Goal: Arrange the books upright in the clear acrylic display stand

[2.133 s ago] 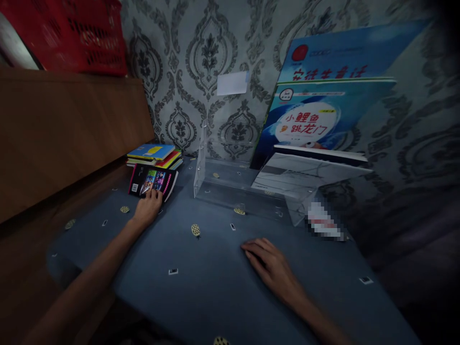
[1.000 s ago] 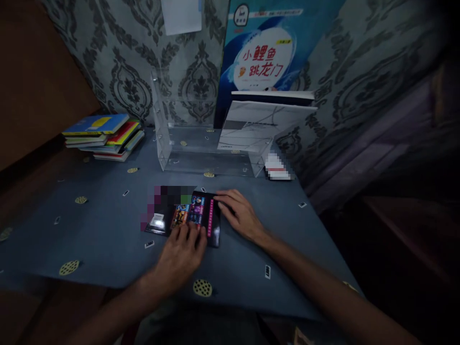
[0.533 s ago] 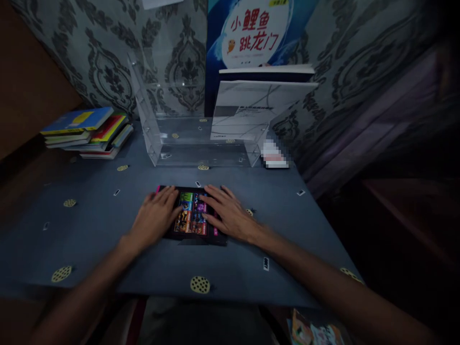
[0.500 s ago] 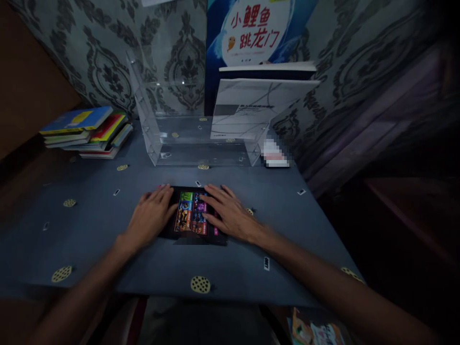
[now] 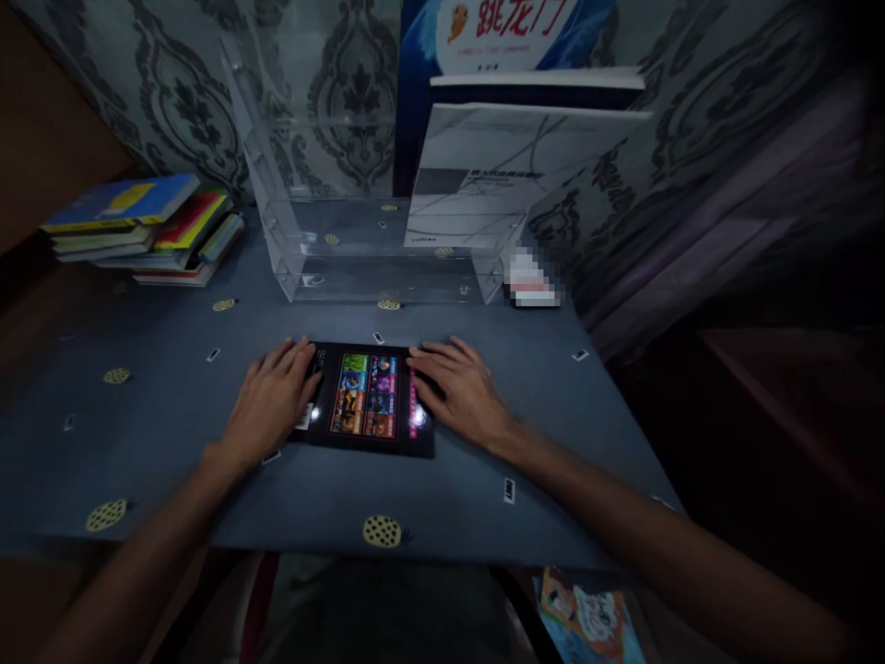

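A black book [image 5: 318, 420] lies flat on the table, with a grid of small colourful pictures and a white barcode label on its cover. My left hand [image 5: 273, 397] rests over its left edge, fingers stretched forward and thumb on the cover beside the barcode. At the opposite side, my right hand [image 5: 463, 392] lies with fingers spread, its fingertips touching the right edge near a pink strip. Both hands are open, and the picture grid between them is uncovered.
Behind the book stands a clear acrylic rack [image 5: 387, 278] with a white book [image 5: 477, 175] leaning in its right side. A stack of books [image 5: 131, 221] is at the back left. A blurred-out item [image 5: 531, 279] sits right of the rack. The tablecloth [image 5: 442, 516] has a pineapple print.
My hands have moved apart toward the book's side edges, baring the barcode and the whole picture grid. The head view has tilted down a little.
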Demonstrator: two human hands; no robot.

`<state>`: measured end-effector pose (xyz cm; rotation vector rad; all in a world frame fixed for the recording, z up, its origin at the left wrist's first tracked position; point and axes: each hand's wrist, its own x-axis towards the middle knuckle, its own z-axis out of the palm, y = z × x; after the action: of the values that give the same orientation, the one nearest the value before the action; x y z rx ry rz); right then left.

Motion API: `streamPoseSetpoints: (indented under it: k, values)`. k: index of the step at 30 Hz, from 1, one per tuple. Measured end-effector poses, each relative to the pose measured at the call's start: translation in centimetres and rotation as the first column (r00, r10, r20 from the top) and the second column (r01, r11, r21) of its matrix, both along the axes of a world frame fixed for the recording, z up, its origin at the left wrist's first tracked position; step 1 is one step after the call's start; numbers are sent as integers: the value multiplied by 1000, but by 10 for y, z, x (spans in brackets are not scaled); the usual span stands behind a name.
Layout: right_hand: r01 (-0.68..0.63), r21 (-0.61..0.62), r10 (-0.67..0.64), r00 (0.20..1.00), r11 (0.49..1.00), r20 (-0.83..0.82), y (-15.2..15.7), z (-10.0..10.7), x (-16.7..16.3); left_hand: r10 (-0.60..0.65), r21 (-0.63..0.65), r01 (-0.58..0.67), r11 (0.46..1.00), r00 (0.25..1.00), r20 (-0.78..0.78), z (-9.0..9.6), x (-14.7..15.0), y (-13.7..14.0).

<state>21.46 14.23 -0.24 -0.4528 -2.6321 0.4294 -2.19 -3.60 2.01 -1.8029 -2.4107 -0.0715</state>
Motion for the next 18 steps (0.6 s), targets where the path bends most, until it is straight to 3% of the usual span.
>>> streamPoseSetpoints:
  k: [6,12,18]
  values:
    - [23,-166,-47,989,986,-141,7,-1,-3,-88,59,90,994,996,-35,1,-2,0]
    - [19,-389,-98,978,921,-185,14,4,-2,-276,74,277,958,961,-16,4,9,21]
    - [2,-422,-101,972,906,-211,15,2,-2,-485,61,481,875,868,107,4,46,52]
